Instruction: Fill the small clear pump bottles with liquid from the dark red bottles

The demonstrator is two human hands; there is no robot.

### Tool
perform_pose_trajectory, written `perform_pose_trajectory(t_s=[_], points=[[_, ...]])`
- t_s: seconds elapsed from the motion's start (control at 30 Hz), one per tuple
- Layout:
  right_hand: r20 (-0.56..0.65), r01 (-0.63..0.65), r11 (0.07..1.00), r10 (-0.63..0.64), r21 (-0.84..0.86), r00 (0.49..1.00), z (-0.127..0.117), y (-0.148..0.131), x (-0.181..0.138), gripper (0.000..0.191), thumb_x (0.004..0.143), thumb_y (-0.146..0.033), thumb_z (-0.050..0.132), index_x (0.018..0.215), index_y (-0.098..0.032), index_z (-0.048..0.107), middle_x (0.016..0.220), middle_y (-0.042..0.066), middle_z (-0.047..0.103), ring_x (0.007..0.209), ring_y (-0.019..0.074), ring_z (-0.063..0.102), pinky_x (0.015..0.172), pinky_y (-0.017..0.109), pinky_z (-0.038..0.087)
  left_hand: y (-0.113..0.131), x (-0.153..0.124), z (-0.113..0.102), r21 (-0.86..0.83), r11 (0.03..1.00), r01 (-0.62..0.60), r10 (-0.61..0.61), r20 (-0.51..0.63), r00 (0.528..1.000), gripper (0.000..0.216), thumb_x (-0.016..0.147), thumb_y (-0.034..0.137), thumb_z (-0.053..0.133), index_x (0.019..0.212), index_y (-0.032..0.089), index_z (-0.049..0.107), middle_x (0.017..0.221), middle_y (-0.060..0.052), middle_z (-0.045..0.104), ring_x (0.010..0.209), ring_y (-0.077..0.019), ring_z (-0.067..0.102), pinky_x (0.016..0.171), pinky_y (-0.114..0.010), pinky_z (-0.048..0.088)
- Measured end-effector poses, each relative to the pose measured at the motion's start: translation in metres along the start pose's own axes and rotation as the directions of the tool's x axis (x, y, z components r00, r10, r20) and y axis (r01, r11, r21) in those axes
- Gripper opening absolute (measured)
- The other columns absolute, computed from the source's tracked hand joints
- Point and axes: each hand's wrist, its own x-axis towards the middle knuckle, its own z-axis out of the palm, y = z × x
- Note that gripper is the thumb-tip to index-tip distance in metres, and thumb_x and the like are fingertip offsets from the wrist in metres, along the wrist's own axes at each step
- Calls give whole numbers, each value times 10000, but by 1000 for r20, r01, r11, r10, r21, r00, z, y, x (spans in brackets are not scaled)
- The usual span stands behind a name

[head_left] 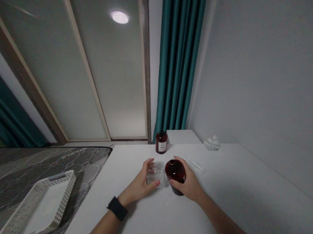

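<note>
Left hand, thumb and fingers curved, clasps clear boxy container; right hand, likewise curved, clasps glossy dark-red rounded vessel.

A plain white surface spreads across the lower middle and lower right of the frame. Just below the frame's centre, a clear boxy container and a dark red-brown jar stand side by side. Right of the jar lies a thin clear stick. Near the far edge are a labelled brown bottle and, farther right, a clear, lumpy object.
</note>
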Motion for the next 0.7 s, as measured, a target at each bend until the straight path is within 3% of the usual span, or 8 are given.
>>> perform_pose_trajectory(t_s=[0.13,0.4,0.53,0.7], points=[[-21,12,998,-10,54,1000,5,5,-2,753,693,-219,701,1393,-217,422,1363,128,587,1287,307,553,1101,478,433,4,1,9,-109,994,21,-24,-21,999,793,865,421,714,1451,231,215,1344,-153,498,1224,-307,529,1067,-508,407],[-72,-52,983,65,174,995,19,11,-2,866,603,-177,759,1382,-239,384,1322,107,595,1217,292,596,1062,451,470,3,4,26,-278,957,80,-134,-184,974,807,748,297,789,1370,252,278,1271,-118,528,1129,-267,574,1009,-449,439],[-75,-45,993,53,112,996,16,7,-1,759,641,-210,755,1316,-225,407,1293,120,596,1199,286,602,1070,463,456,7,6,19,-238,968,84,-134,-205,970,752,736,269,777,1339,229,330,1265,-123,533,1130,-269,566,1027,-446,420],[48,-29,1000,28,1,998,0,-5,1,727,649,-217,773,1292,-221,436,1272,121,621,1187,284,616,1052,461,470,15,5,6,-65,994,92,-102,-187,977,791,736,253,774,1398,206,344,1237,-111,547,1150,-279,542,1063,-470,386]])
